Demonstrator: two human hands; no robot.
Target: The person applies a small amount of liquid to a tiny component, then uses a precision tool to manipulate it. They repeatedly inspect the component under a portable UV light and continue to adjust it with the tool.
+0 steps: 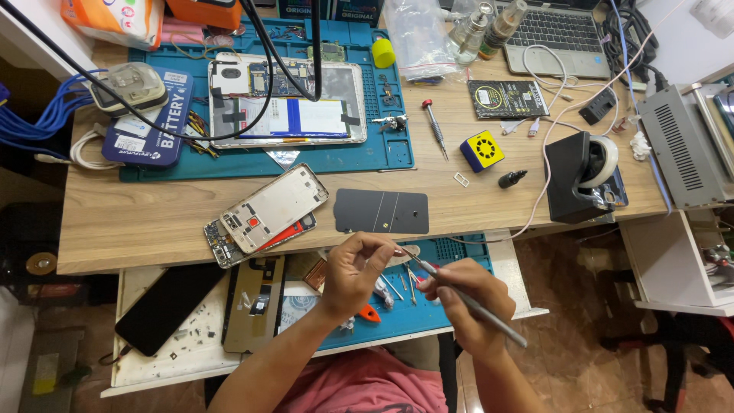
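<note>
My left hand [358,269] is curled over the pull-out tray, fingertips pinched on something too small to make out. My right hand [468,302] grips a slim grey metal tool [466,300] whose tip meets the left fingertips. Just beyond, near the desk's front edge, lie an opened phone frame [275,206] stacked on another phone body and a dark grey back cover [382,212]. Under my hands sit a blue mat [459,252] with tweezers and small tools.
An opened tablet [287,103] lies on a blue work mat [386,149] at the back. A red-tipped screwdriver [436,126], a blue and yellow cube [482,150], a black tape dispenser [577,177], a laptop [558,38] and cables crowd the desk. A black phone [168,306] lies on the tray.
</note>
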